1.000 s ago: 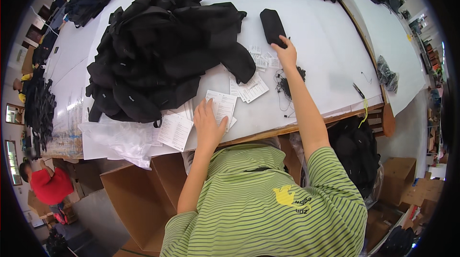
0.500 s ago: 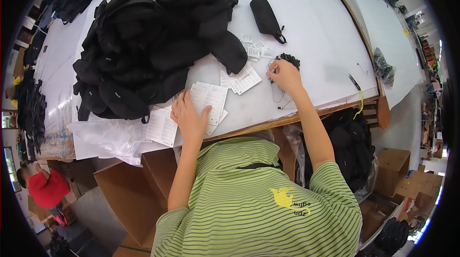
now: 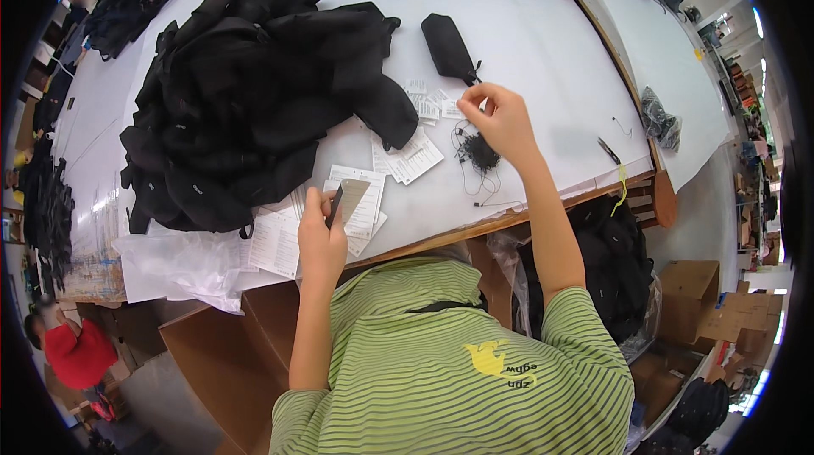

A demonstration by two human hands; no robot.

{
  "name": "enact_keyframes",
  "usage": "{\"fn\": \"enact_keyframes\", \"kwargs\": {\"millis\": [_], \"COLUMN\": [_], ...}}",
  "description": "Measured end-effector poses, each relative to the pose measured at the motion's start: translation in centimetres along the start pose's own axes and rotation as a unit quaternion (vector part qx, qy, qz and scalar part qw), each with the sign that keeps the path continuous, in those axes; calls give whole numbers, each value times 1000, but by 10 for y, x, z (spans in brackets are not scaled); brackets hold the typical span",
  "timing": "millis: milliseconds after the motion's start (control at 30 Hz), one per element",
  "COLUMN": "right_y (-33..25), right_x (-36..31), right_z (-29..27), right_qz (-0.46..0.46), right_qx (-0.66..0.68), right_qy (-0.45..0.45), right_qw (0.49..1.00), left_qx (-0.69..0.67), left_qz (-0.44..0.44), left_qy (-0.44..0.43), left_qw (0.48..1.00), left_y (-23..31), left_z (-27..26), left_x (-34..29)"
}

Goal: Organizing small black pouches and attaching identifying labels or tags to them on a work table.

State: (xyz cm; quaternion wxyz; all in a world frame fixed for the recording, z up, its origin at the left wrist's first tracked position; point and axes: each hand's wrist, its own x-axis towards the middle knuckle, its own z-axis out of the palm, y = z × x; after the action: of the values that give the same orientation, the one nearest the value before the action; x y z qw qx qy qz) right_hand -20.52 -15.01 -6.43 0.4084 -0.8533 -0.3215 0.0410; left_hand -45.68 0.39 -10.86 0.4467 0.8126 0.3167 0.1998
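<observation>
Left hand (image 3: pixel 322 237) pinching dark card (image 3: pixel 352 197) over papers (image 3: pixel 370 177). Right hand (image 3: pixel 500 118) holding thumb and fingertip nearly together, grip unclear; black cords (image 3: pixel 478 152) lying just beside, black pouch (image 3: pixel 447 46) lying beyond.

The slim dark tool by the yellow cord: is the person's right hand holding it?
No, the slim dark tool lies on the white table, well right of the right hand.

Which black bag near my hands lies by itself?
The elongated black bag just beyond your right hand: white table surrounds it, unlike those crowded in the black pile to its left.
</observation>
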Motion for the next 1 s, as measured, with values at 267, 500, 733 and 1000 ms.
{"fn": "enact_keyframes", "kwargs": {"millis": [267, 500, 733, 1000], "right_y": [84, 85, 29, 15], "right_x": [31, 32, 24, -3], "right_z": [32, 47, 18, 20], "right_qz": [34, 113, -2, 11], "right_qx": [-193, -238, -47, 143], "right_qy": [-86, -180, -82, -136], "right_qw": [977, 948, 996, 980], "left_qx": [-197, -185, -209, -157], "left_qz": [-89, -86, -84, -98], "left_qy": [-119, -113, -101, -115], "left_qw": [969, 972, 969, 976], "left_y": [0, -5, -5, -1], "left_z": [6, 14, 18, 15], "left_x": [-21, -30, -30, -32]}}
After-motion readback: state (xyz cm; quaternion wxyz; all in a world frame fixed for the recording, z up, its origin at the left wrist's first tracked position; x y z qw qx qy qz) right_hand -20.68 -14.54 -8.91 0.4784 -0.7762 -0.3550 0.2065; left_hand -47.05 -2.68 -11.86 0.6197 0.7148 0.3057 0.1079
